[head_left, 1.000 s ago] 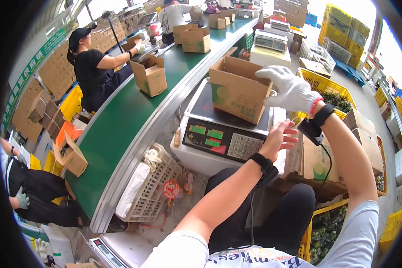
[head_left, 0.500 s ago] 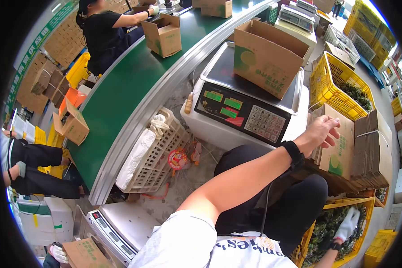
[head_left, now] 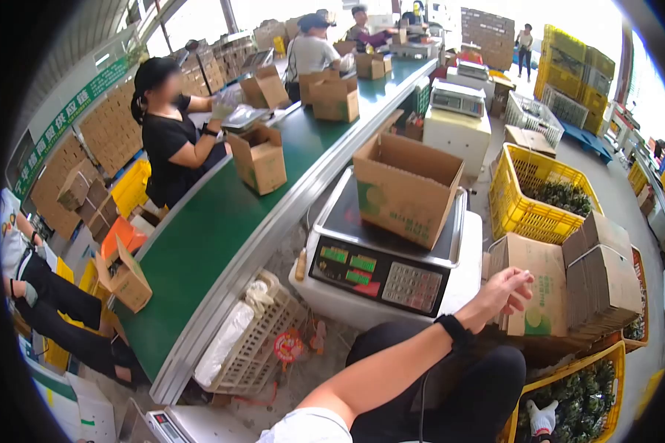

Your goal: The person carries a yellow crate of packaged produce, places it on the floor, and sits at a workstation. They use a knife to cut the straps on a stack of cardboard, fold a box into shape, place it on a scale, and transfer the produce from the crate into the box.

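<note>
My left hand (head_left: 501, 297), bare and with a black band at the wrist, hovers in front of stacked flat cartons (head_left: 541, 284). Its fingers are loosely bent and apart, with nothing in them. At the lower right, my right hand (head_left: 543, 418) wears a white glove and lies on dark green, lumpy produce (head_left: 580, 387) inside a yellow crate (head_left: 619, 384). Its thumb and fingers look spread; the fingertips partly sink among the pieces. An open cardboard box (head_left: 403, 203) stands on the digital scale (head_left: 377, 275) ahead of me.
A green conveyor belt (head_left: 192, 258) with several open boxes runs along the left. Co-workers stand beyond it, one person (head_left: 174, 140) in black. A white basket (head_left: 247, 340) sits below the belt. Another yellow crate (head_left: 506, 188) of produce stands behind the cartons.
The view has tilted up, showing more of the hall. My right hand has shifted left within the crate. My left hand keeps about the same pose. The co-worker in black has turned toward the belt.
</note>
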